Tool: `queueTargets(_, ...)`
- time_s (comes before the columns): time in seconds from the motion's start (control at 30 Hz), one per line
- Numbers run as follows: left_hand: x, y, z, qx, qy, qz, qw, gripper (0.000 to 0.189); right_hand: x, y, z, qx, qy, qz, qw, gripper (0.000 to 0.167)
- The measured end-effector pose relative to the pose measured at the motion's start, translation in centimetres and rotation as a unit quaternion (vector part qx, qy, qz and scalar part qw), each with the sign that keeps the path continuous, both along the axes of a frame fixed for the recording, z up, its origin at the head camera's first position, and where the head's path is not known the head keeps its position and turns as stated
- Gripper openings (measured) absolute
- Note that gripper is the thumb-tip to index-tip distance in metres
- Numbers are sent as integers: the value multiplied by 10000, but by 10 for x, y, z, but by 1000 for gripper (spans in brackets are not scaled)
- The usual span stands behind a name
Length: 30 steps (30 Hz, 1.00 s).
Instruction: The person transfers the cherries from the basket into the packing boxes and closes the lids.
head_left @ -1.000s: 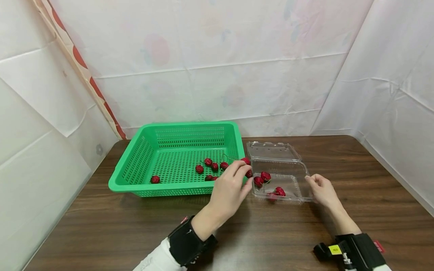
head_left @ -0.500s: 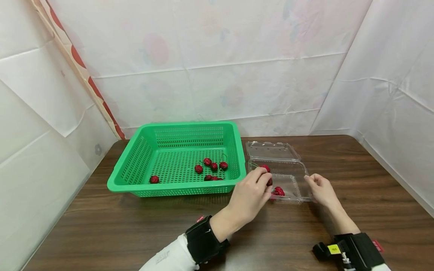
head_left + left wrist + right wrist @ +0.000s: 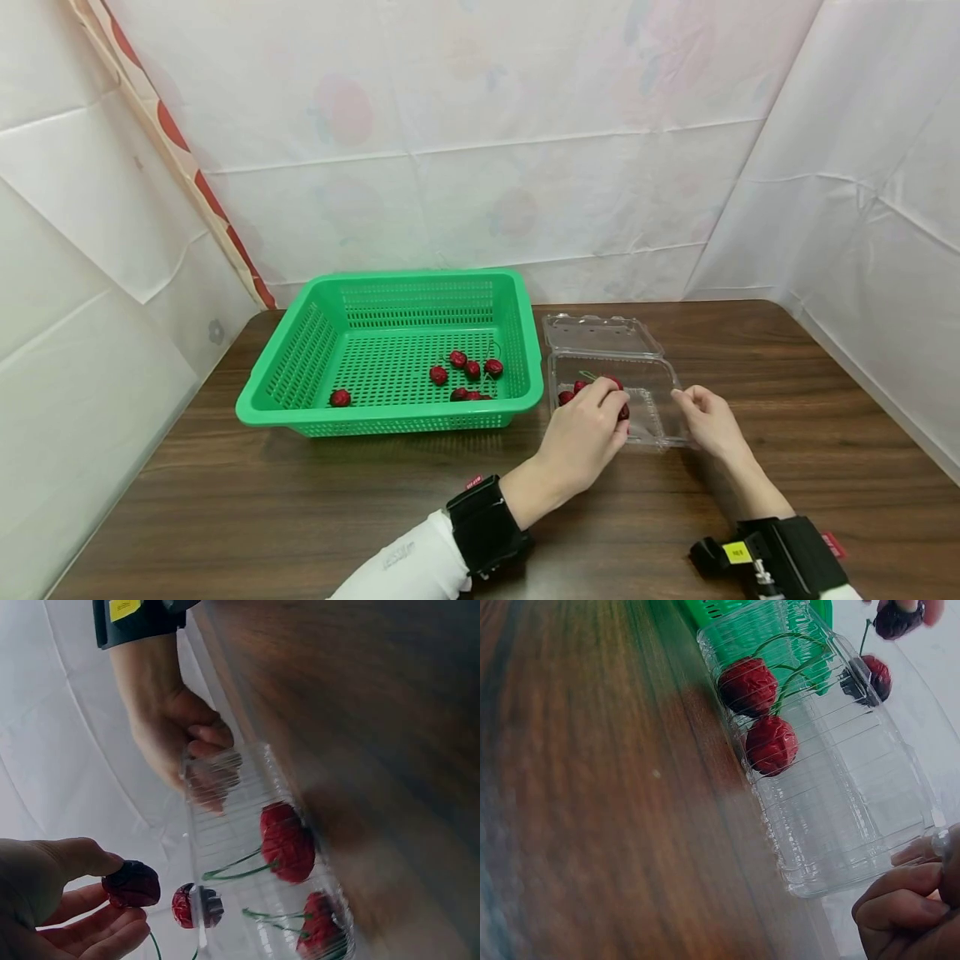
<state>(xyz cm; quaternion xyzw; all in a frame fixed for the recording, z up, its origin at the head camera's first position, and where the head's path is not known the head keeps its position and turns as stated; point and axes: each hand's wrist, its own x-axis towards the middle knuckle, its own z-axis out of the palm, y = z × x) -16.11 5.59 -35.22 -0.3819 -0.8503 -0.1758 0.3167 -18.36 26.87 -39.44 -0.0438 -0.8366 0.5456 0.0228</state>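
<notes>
In the head view my left hand (image 3: 583, 439) is over the clear plastic clamshell box (image 3: 654, 379). Thumb and fingertips pinch a dark red cherry (image 3: 135, 885), seen close up in the left wrist view. Another cherry (image 3: 187, 906) with a green stem hangs beside it. Inside the box lie several wrinkled red cherries (image 3: 566, 397), some joined in pairs by their stems; my left hand hides part of them. My right hand (image 3: 714, 423) grips the right wall of the box between thumb and fingers. The lid (image 3: 600, 335) is folded back, away from me.
Left of the box stands a green perforated basket (image 3: 390, 410), its right rim close to the box. Several cherries (image 3: 472, 369) lie toward its right side, with a single cherry (image 3: 340, 398) at the left. White sheeting (image 3: 465, 167) walls off the wooden table (image 3: 337, 508).
My left hand has carried its cherries rightward from the basket's right rim to over the middle of the box. The right hand has kept its grip on the box.
</notes>
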Motion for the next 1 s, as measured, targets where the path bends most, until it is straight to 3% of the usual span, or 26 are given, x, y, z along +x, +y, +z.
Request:
queueTargets(0.17,-4,8,-5,-193,-167,96,9996,16,-1,-1,2,-53,14,-6,10000,28)
queueTargets(0.37,-6,16,-7,-453,-630,203,9968,16,0,0,-1,-165,257,4,9995,30)
queueTargets(0.57,-10,22,-5,-787,-1170,375,9893,15,0,0,-2,-169,266,41,9995,30)
queueTargets(0.8,-17,29,-5,-935,-1421,580,9837,10,-1,-1,1,-35,5,-90,10000,28)
queueTargets(1.0,-25,37,-5,-1241,-1878,741,9715,8,-1,0,0,33,-8,-95,9999,27)
